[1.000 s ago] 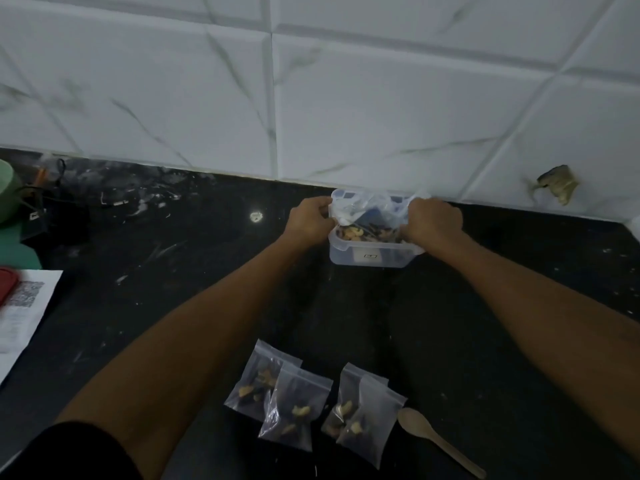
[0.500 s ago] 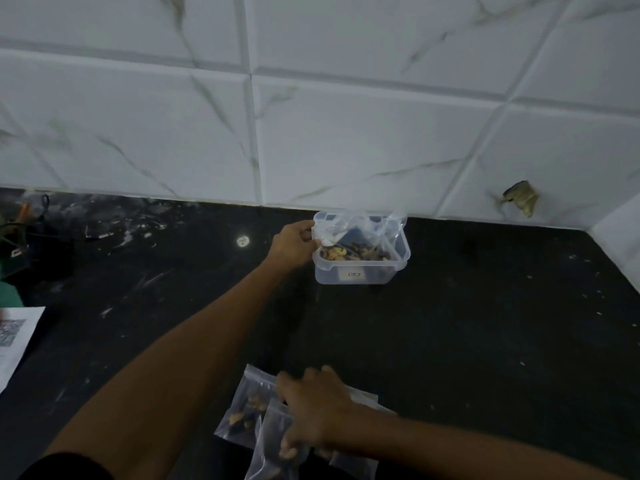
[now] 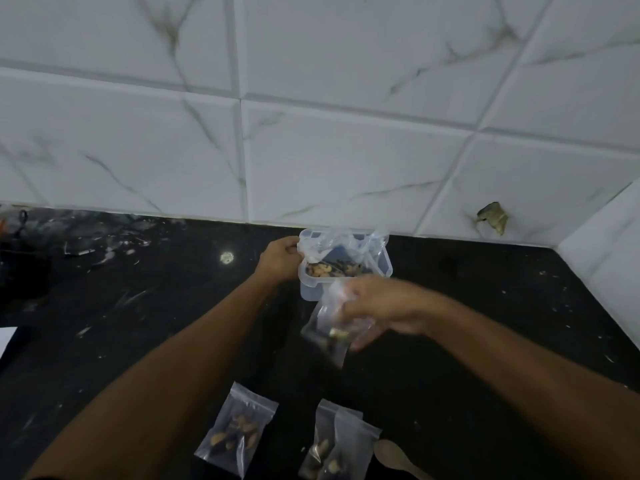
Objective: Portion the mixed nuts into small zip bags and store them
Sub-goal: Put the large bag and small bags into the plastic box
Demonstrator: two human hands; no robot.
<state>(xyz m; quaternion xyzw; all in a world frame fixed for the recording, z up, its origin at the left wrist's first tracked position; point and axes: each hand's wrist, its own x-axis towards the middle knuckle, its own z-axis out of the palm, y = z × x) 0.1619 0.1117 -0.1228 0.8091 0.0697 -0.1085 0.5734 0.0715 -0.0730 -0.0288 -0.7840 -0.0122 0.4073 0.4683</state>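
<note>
Sitting near the back edge of the black countertop [image 3: 145, 341], close to the tiled wall [image 3: 346, 161], a clear plastic container [image 3: 346, 271] is seen holding mixed nuts [image 3: 337, 269], with a crumpled clear bag [image 3: 341, 242] rising from its open top. The bag's left edge, at the container's left rim, is pinched by the left hand [image 3: 278, 259], whose arm is stretched forward from the lower left. Just in front of the container, a small zip bag [image 3: 330, 329] with a few nuts in it is held above the counter by the right hand [image 3: 384, 306]; the fingers are curled round the bag's upper part, though the hand is blurred and the exact grip cannot be made out. The right forearm is extended in from the lower right. Near the front edge, one filled zip bag [image 3: 237, 431] is laid flat, and two overlapping filled bags [image 3: 337, 445] are laid to its right. A wooden spoon [image 3: 394, 457] is placed just beside them.
</note>
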